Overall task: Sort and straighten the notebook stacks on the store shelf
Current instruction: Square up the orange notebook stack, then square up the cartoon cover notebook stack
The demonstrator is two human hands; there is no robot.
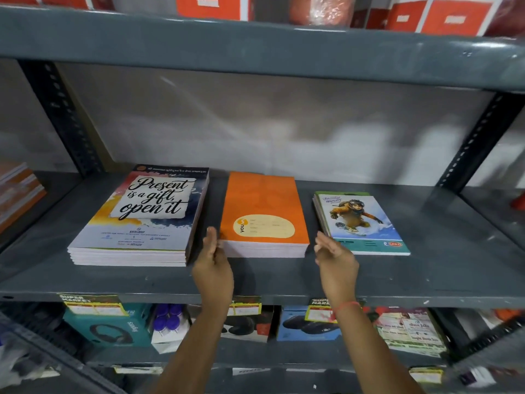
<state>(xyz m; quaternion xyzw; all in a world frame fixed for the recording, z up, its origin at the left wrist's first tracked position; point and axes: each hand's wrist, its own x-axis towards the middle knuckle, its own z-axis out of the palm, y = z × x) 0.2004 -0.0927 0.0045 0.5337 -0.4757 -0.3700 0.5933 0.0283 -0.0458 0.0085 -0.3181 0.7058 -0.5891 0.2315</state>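
Observation:
Three notebook stacks lie on the grey metal shelf (284,282). At the left is a thick stack topped by a "Present is a gift, open it" cover (142,214). In the middle sits an orange stack (262,211), squared up. At the right is a thin stack with a snowboarder cover (360,223), angled slightly. My left hand (213,261) is flat and upright against the orange stack's front left corner. My right hand (335,257) hovers just off its front right corner, fingers apart, overlapping the snowboarder stack's near left corner. Neither hand grips anything.
Another pile of books (20,191) sits on the adjoining shelf at far left. Perforated uprights (474,143) frame the bay. Orange boxes (210,7) stand on the shelf above. Boxed headphones (110,325) and other goods with price tags fill the shelf below.

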